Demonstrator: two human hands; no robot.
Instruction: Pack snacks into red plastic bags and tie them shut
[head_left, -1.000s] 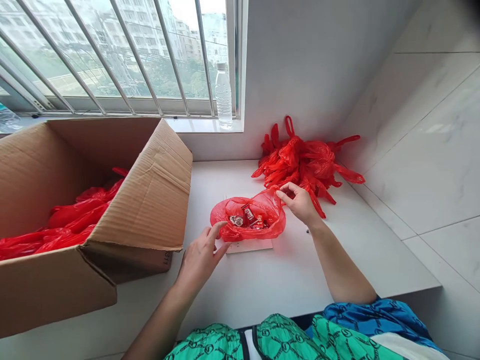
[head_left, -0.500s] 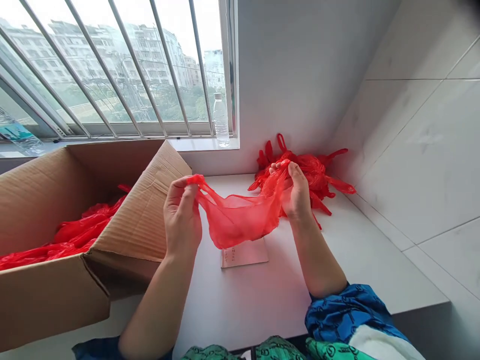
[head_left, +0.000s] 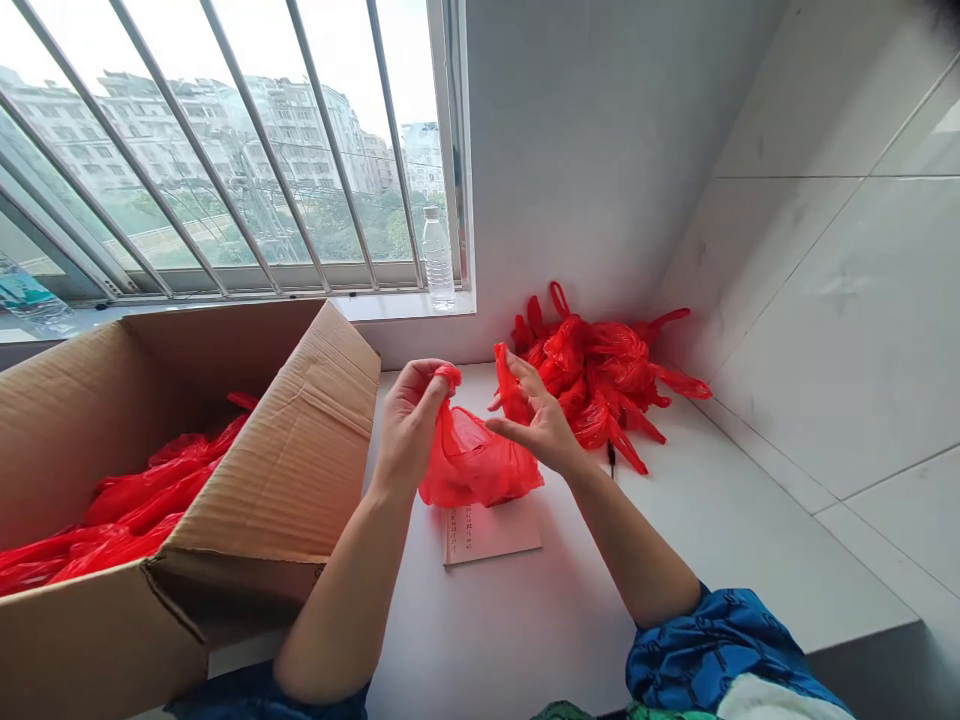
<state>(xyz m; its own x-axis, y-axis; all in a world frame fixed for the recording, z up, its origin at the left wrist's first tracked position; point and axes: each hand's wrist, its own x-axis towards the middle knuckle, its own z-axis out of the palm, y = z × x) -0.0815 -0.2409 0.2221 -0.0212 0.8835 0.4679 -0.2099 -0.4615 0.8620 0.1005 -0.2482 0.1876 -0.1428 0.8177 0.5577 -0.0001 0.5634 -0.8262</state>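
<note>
A thin red plastic bag (head_left: pixel 480 465) hangs in front of me, sagging between my two hands. My left hand (head_left: pixel 409 420) is closed around one of its handles, gathered between thumb and fingers. Against the other handle, which stands up at the right, is my right hand (head_left: pixel 538 412), its thumb and fingers spread apart. Whether that handle is looped over some of the right fingers I cannot tell. Beneath the bag lies a pale pinkish booklet (head_left: pixel 495 537) with printed characters, its upper part hidden by the bag.
At the left stands an open cardboard box (head_left: pixel 277 430) with red bags (head_left: pixel 142 490) inside. A heap of crumpled red bags (head_left: pixel 600 360) lies by the wall on the white tabletop (head_left: pixel 517 630), a dark pen-like object (head_left: pixel 611 460) beside it. A clear bottle (head_left: pixel 437 262) stands on the windowsill.
My hands have come closer together, the left moving right and the right moving left and down. The bag, stretched wide before, now hangs bunched, and the right fingers have spread.
</note>
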